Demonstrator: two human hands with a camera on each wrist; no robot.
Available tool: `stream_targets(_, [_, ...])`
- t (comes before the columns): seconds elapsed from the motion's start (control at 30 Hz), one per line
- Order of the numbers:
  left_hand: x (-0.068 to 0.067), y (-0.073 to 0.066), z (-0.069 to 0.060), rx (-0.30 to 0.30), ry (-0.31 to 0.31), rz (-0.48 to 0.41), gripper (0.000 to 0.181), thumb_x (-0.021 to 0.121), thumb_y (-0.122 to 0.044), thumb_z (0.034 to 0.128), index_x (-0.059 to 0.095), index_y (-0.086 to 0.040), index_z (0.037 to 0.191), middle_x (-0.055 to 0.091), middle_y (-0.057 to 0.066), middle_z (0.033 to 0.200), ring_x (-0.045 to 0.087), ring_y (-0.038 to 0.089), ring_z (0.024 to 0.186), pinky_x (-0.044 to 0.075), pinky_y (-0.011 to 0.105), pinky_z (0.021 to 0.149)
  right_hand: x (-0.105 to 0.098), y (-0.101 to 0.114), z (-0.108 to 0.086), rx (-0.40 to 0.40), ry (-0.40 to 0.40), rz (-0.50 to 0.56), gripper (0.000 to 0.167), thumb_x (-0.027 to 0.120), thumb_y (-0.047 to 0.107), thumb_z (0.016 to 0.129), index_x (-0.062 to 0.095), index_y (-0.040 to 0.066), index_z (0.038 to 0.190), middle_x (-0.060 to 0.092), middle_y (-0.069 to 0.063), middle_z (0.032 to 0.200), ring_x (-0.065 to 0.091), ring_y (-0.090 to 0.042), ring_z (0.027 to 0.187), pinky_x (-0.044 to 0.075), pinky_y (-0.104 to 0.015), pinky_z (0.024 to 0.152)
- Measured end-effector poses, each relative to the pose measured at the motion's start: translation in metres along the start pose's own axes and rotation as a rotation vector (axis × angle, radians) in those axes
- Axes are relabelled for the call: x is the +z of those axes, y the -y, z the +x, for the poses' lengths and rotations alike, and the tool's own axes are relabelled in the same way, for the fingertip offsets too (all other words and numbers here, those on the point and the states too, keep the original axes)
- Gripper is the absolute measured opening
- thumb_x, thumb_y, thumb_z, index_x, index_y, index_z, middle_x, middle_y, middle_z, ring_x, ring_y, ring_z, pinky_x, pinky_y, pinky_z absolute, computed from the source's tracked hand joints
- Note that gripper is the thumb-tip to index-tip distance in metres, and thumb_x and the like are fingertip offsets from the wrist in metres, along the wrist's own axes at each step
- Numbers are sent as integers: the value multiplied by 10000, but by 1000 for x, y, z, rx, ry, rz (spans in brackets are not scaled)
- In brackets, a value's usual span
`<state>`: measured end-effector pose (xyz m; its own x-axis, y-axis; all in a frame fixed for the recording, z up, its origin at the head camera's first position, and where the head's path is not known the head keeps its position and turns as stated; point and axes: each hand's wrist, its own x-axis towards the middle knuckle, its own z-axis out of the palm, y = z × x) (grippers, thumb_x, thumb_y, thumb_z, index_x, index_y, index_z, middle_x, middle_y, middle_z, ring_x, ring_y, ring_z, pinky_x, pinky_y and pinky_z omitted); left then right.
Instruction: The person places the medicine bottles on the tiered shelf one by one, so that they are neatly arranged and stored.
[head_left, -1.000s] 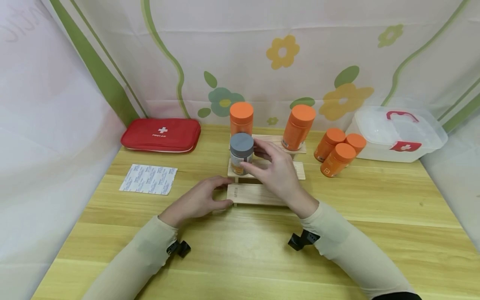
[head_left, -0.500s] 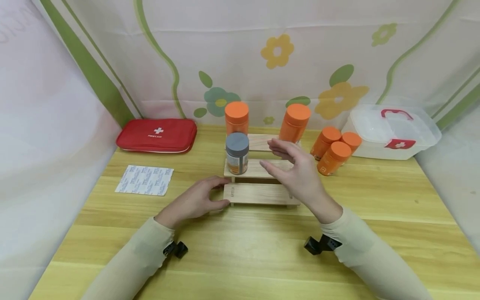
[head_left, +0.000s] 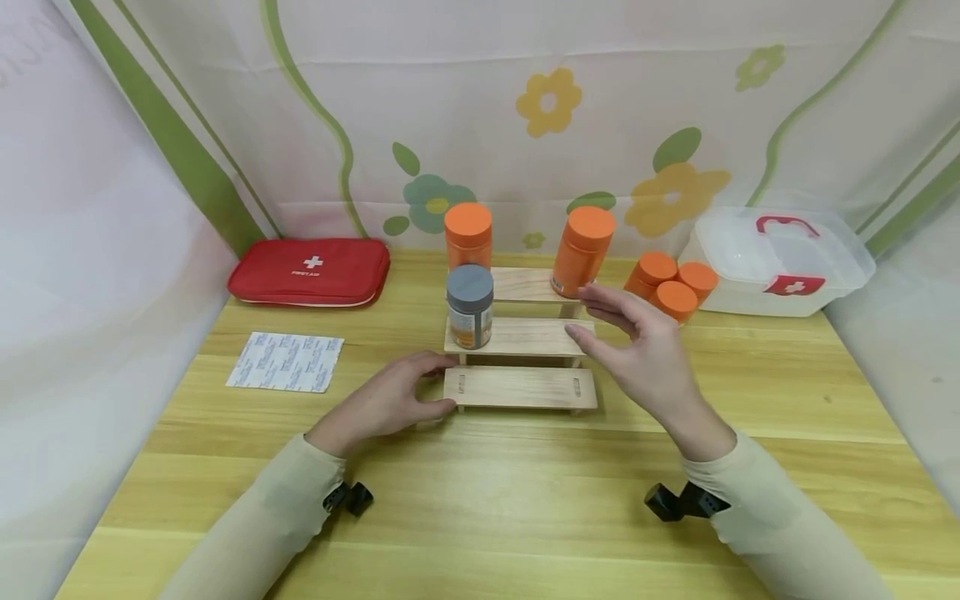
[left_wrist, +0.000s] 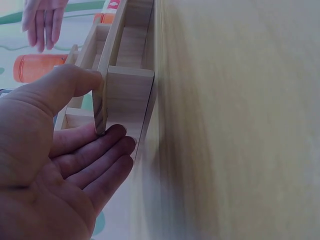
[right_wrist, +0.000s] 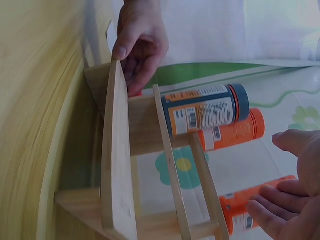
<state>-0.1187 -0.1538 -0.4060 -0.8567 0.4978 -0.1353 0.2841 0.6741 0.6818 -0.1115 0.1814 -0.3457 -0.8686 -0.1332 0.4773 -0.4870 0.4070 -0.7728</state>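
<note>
A three-step wooden rack (head_left: 521, 388) stands mid-table. My left hand (head_left: 390, 398) pinches the left end of its lowest step; in the left wrist view the thumb (left_wrist: 75, 82) and fingers (left_wrist: 100, 155) lie on either side of the board. On the middle step, at the left, a grey-lidded bottle (head_left: 470, 308) stands upright. The top step bears an orange bottle (head_left: 468, 233) at the left, partly hidden, and another orange bottle (head_left: 582, 250) at the right. My right hand (head_left: 645, 354) hovers by the rack's right end, holding nothing, thumb and fingers apart.
Several small orange bottles (head_left: 677, 302) cluster right of the rack, partly behind my right hand. Beyond them is a clear lidded first aid box (head_left: 780, 267). At the left lie a red first aid pouch (head_left: 309, 273) and a white printed sheet (head_left: 285, 362).
My right hand has let go of the grey-lidded bottle and moved right, away from it. The bottle stays on the middle step. My left hand keeps its place on the rack.
</note>
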Motion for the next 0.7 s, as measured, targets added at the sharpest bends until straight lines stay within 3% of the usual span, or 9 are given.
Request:
stream_targets(0.5, [0, -1, 2, -33, -5, 3, 615, 848, -339, 946, 639, -102, 1473, 665, 79, 1479, 623, 294, 1384, 495, 529, 1207, -36, -20, -19, 119, -33, -81, 465, 819, -8, 931, 681, -45, 1373, 730, -234, 1324, 662, 134, 1115, 526, -56, 986])
stream_targets(0.7, [0, -2, 2, -20, -8, 7, 603, 845, -337, 950, 643, -97, 1465, 664, 81, 1481, 626, 294, 1380, 497, 531, 1204, -50, -31, -25, 167, -84, -77, 467, 815, -11, 934, 685, -26, 1382, 722, 147, 1245, 685, 100, 1108, 542, -68, 974])
